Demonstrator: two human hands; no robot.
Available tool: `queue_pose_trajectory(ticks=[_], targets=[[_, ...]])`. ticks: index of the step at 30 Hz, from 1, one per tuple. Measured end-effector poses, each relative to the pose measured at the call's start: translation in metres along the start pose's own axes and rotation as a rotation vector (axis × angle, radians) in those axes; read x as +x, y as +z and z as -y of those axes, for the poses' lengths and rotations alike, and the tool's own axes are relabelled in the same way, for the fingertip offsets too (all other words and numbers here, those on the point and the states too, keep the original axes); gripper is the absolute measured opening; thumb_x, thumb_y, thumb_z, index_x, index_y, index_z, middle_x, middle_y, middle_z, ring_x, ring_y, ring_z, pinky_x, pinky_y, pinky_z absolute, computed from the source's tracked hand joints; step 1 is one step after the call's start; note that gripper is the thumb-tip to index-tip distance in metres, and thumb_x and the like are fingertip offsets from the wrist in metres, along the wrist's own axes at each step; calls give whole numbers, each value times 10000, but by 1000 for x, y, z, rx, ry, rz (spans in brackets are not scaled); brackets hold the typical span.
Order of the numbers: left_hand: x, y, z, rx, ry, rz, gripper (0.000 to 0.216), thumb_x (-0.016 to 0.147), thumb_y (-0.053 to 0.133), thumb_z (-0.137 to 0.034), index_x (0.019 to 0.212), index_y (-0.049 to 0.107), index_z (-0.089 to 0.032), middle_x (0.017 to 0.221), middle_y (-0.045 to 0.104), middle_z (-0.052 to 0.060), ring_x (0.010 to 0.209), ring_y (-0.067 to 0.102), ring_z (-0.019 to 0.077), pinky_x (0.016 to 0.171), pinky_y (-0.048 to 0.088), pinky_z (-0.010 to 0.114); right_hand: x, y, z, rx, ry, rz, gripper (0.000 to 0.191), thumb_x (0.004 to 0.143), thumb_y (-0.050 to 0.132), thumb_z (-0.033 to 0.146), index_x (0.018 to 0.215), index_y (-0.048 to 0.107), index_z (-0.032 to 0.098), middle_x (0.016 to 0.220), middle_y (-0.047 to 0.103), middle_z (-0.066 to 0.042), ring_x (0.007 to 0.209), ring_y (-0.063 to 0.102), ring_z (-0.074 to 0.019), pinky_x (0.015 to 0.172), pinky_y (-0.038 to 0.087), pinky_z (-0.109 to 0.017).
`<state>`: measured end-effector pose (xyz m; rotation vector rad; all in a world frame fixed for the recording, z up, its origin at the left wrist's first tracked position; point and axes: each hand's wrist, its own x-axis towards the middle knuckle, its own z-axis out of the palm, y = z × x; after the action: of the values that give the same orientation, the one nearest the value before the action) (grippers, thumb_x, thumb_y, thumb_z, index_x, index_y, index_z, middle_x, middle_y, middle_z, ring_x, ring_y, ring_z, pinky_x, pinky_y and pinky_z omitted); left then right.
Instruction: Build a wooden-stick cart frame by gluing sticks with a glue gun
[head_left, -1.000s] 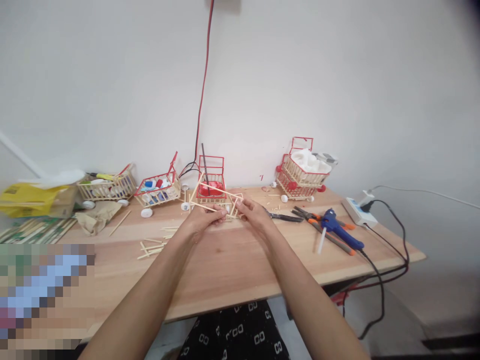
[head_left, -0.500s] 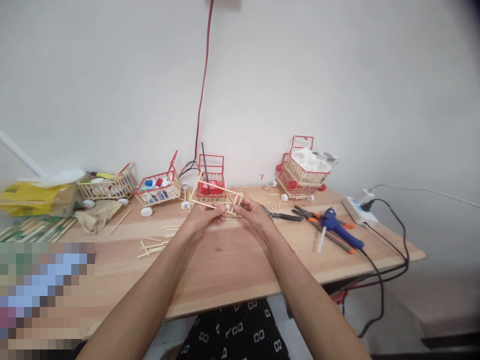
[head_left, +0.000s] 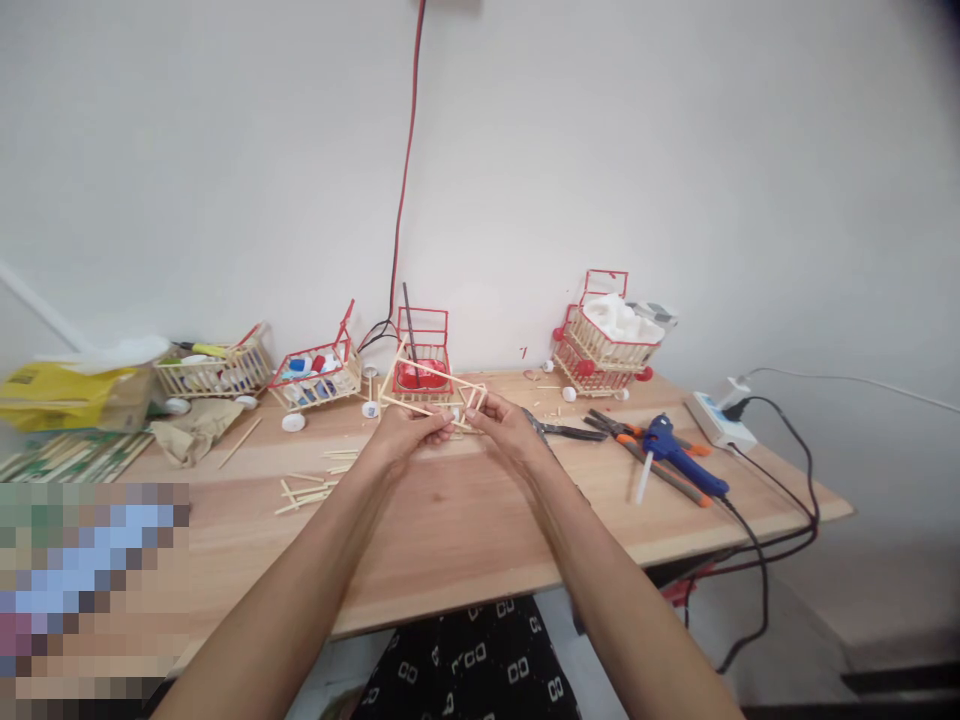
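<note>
Between my two hands, a little above the table, is a frame of thin wooden sticks. My left hand is closed with its fingers pinching the frame's near lower edge. At the right end, my right hand grips the frame near several short upright sticks, thumb towards me. The fingertips partly cover the lower side of the frame. Behind it stands a small stick-built cart with red trim, holding a red object and a dark rod. Loose cut sticks lie left of my left forearm.
More miniature carts, a left one and a right one, line the wall. A blue glue gun lies over orange-handled pliers at the right, near a white power strip. Crumpled brown paper and a yellow bag sit left.
Almost nothing differs. Both hands keep hold of the stick frame in nearly the same place, and the view has shifted very slightly.
</note>
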<state>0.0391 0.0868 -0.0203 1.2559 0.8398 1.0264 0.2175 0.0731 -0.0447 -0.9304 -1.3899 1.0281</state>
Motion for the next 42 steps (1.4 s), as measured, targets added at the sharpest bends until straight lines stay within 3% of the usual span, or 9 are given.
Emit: queue_pose_trajectory(ticks=[42], targets=[[0,-1,1,5,18,-3,277,560,836,-336,653,704,-111,627,677,52,570,573,110,559,428,224,0,-1,3,1,11,9,335,701,717,447,859,644,162,823,643,-16,756,567,-144,742,424,-271]])
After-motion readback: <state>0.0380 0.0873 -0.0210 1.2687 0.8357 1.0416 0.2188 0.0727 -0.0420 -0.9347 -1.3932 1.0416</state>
